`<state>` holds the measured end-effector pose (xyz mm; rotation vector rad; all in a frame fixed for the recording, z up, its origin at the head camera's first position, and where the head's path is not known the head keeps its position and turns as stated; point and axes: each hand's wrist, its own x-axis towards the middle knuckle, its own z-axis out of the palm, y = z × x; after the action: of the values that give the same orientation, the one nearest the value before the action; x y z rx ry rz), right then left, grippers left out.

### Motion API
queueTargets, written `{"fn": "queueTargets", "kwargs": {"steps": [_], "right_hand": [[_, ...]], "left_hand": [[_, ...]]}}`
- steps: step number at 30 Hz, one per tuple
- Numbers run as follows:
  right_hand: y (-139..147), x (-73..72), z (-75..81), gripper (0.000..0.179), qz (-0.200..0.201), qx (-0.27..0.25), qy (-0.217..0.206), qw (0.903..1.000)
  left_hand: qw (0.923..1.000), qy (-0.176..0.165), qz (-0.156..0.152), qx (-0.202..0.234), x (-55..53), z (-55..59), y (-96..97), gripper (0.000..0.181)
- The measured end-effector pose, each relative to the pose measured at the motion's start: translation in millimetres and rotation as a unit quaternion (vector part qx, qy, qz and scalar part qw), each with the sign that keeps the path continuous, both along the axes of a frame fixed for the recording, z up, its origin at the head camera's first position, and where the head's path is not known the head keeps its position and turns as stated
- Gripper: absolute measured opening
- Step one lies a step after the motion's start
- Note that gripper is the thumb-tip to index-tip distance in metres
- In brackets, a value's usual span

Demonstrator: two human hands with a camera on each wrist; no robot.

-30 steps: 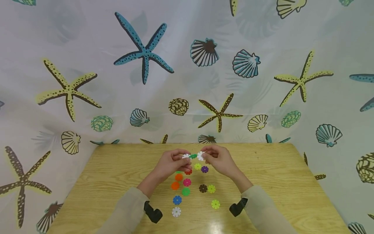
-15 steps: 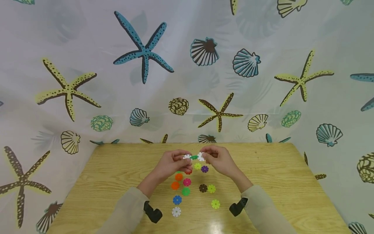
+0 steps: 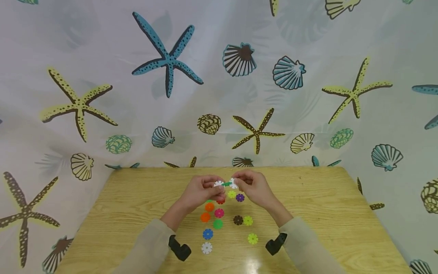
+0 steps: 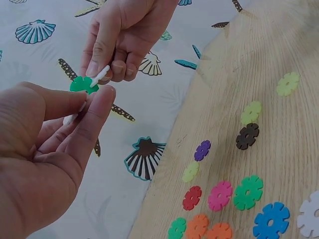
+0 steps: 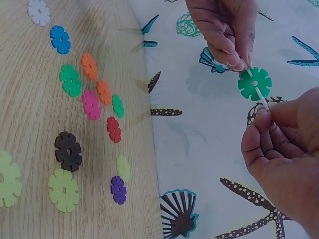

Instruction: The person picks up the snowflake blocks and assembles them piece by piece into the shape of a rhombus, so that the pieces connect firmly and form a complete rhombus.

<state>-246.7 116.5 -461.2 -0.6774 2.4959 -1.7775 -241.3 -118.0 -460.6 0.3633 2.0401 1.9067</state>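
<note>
Above the table my left hand [image 3: 202, 191] pinches a white notched disc [image 3: 219, 184] between thumb and fingers. My right hand [image 3: 254, 187] pinches a second white disc [image 3: 234, 183] the same way. Between the two hands is a green notched disc [image 5: 255, 83], with the white discs at its opposite edges, edge-on to the right wrist camera. The right-hand white disc [image 4: 101, 74] meets the green disc's rim at a slot. In the left wrist view, fingers cover most of the other white disc.
Below the hands, loose notched discs lie on the wooden table [image 3: 137, 213]: a blue disc [image 3: 207, 234], a white one [image 3: 207, 248], a brown one [image 3: 238, 220], a purple one [image 3: 240, 198], and several green, orange, pink, red and yellow ones. A shell-patterned cloth [image 3: 212, 95] hangs behind.
My right hand has shifted slightly left, bringing its white disc closer to the left-hand one. The green disc between them has tilted a little. Loose discs on the table stay put.
</note>
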Motion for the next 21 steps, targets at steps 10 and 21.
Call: {"fn": "queueTargets", "kwargs": {"steps": [10, 21], "right_hand": [[0, 2.0, -4.3, 0.013, 0.017, 0.006, -0.036, 0.9992], [-1, 1.4, -13.0, 0.020, 0.035, -0.004, -0.040, 0.9986]], "left_hand": [[0.9972, 0.010, -0.032, -0.067, 3.9, -5.1, -0.3, 0.036], [0.9958, 0.025, -0.010, -0.088, 4.1, -14.0, 10.1, 0.039]]}}
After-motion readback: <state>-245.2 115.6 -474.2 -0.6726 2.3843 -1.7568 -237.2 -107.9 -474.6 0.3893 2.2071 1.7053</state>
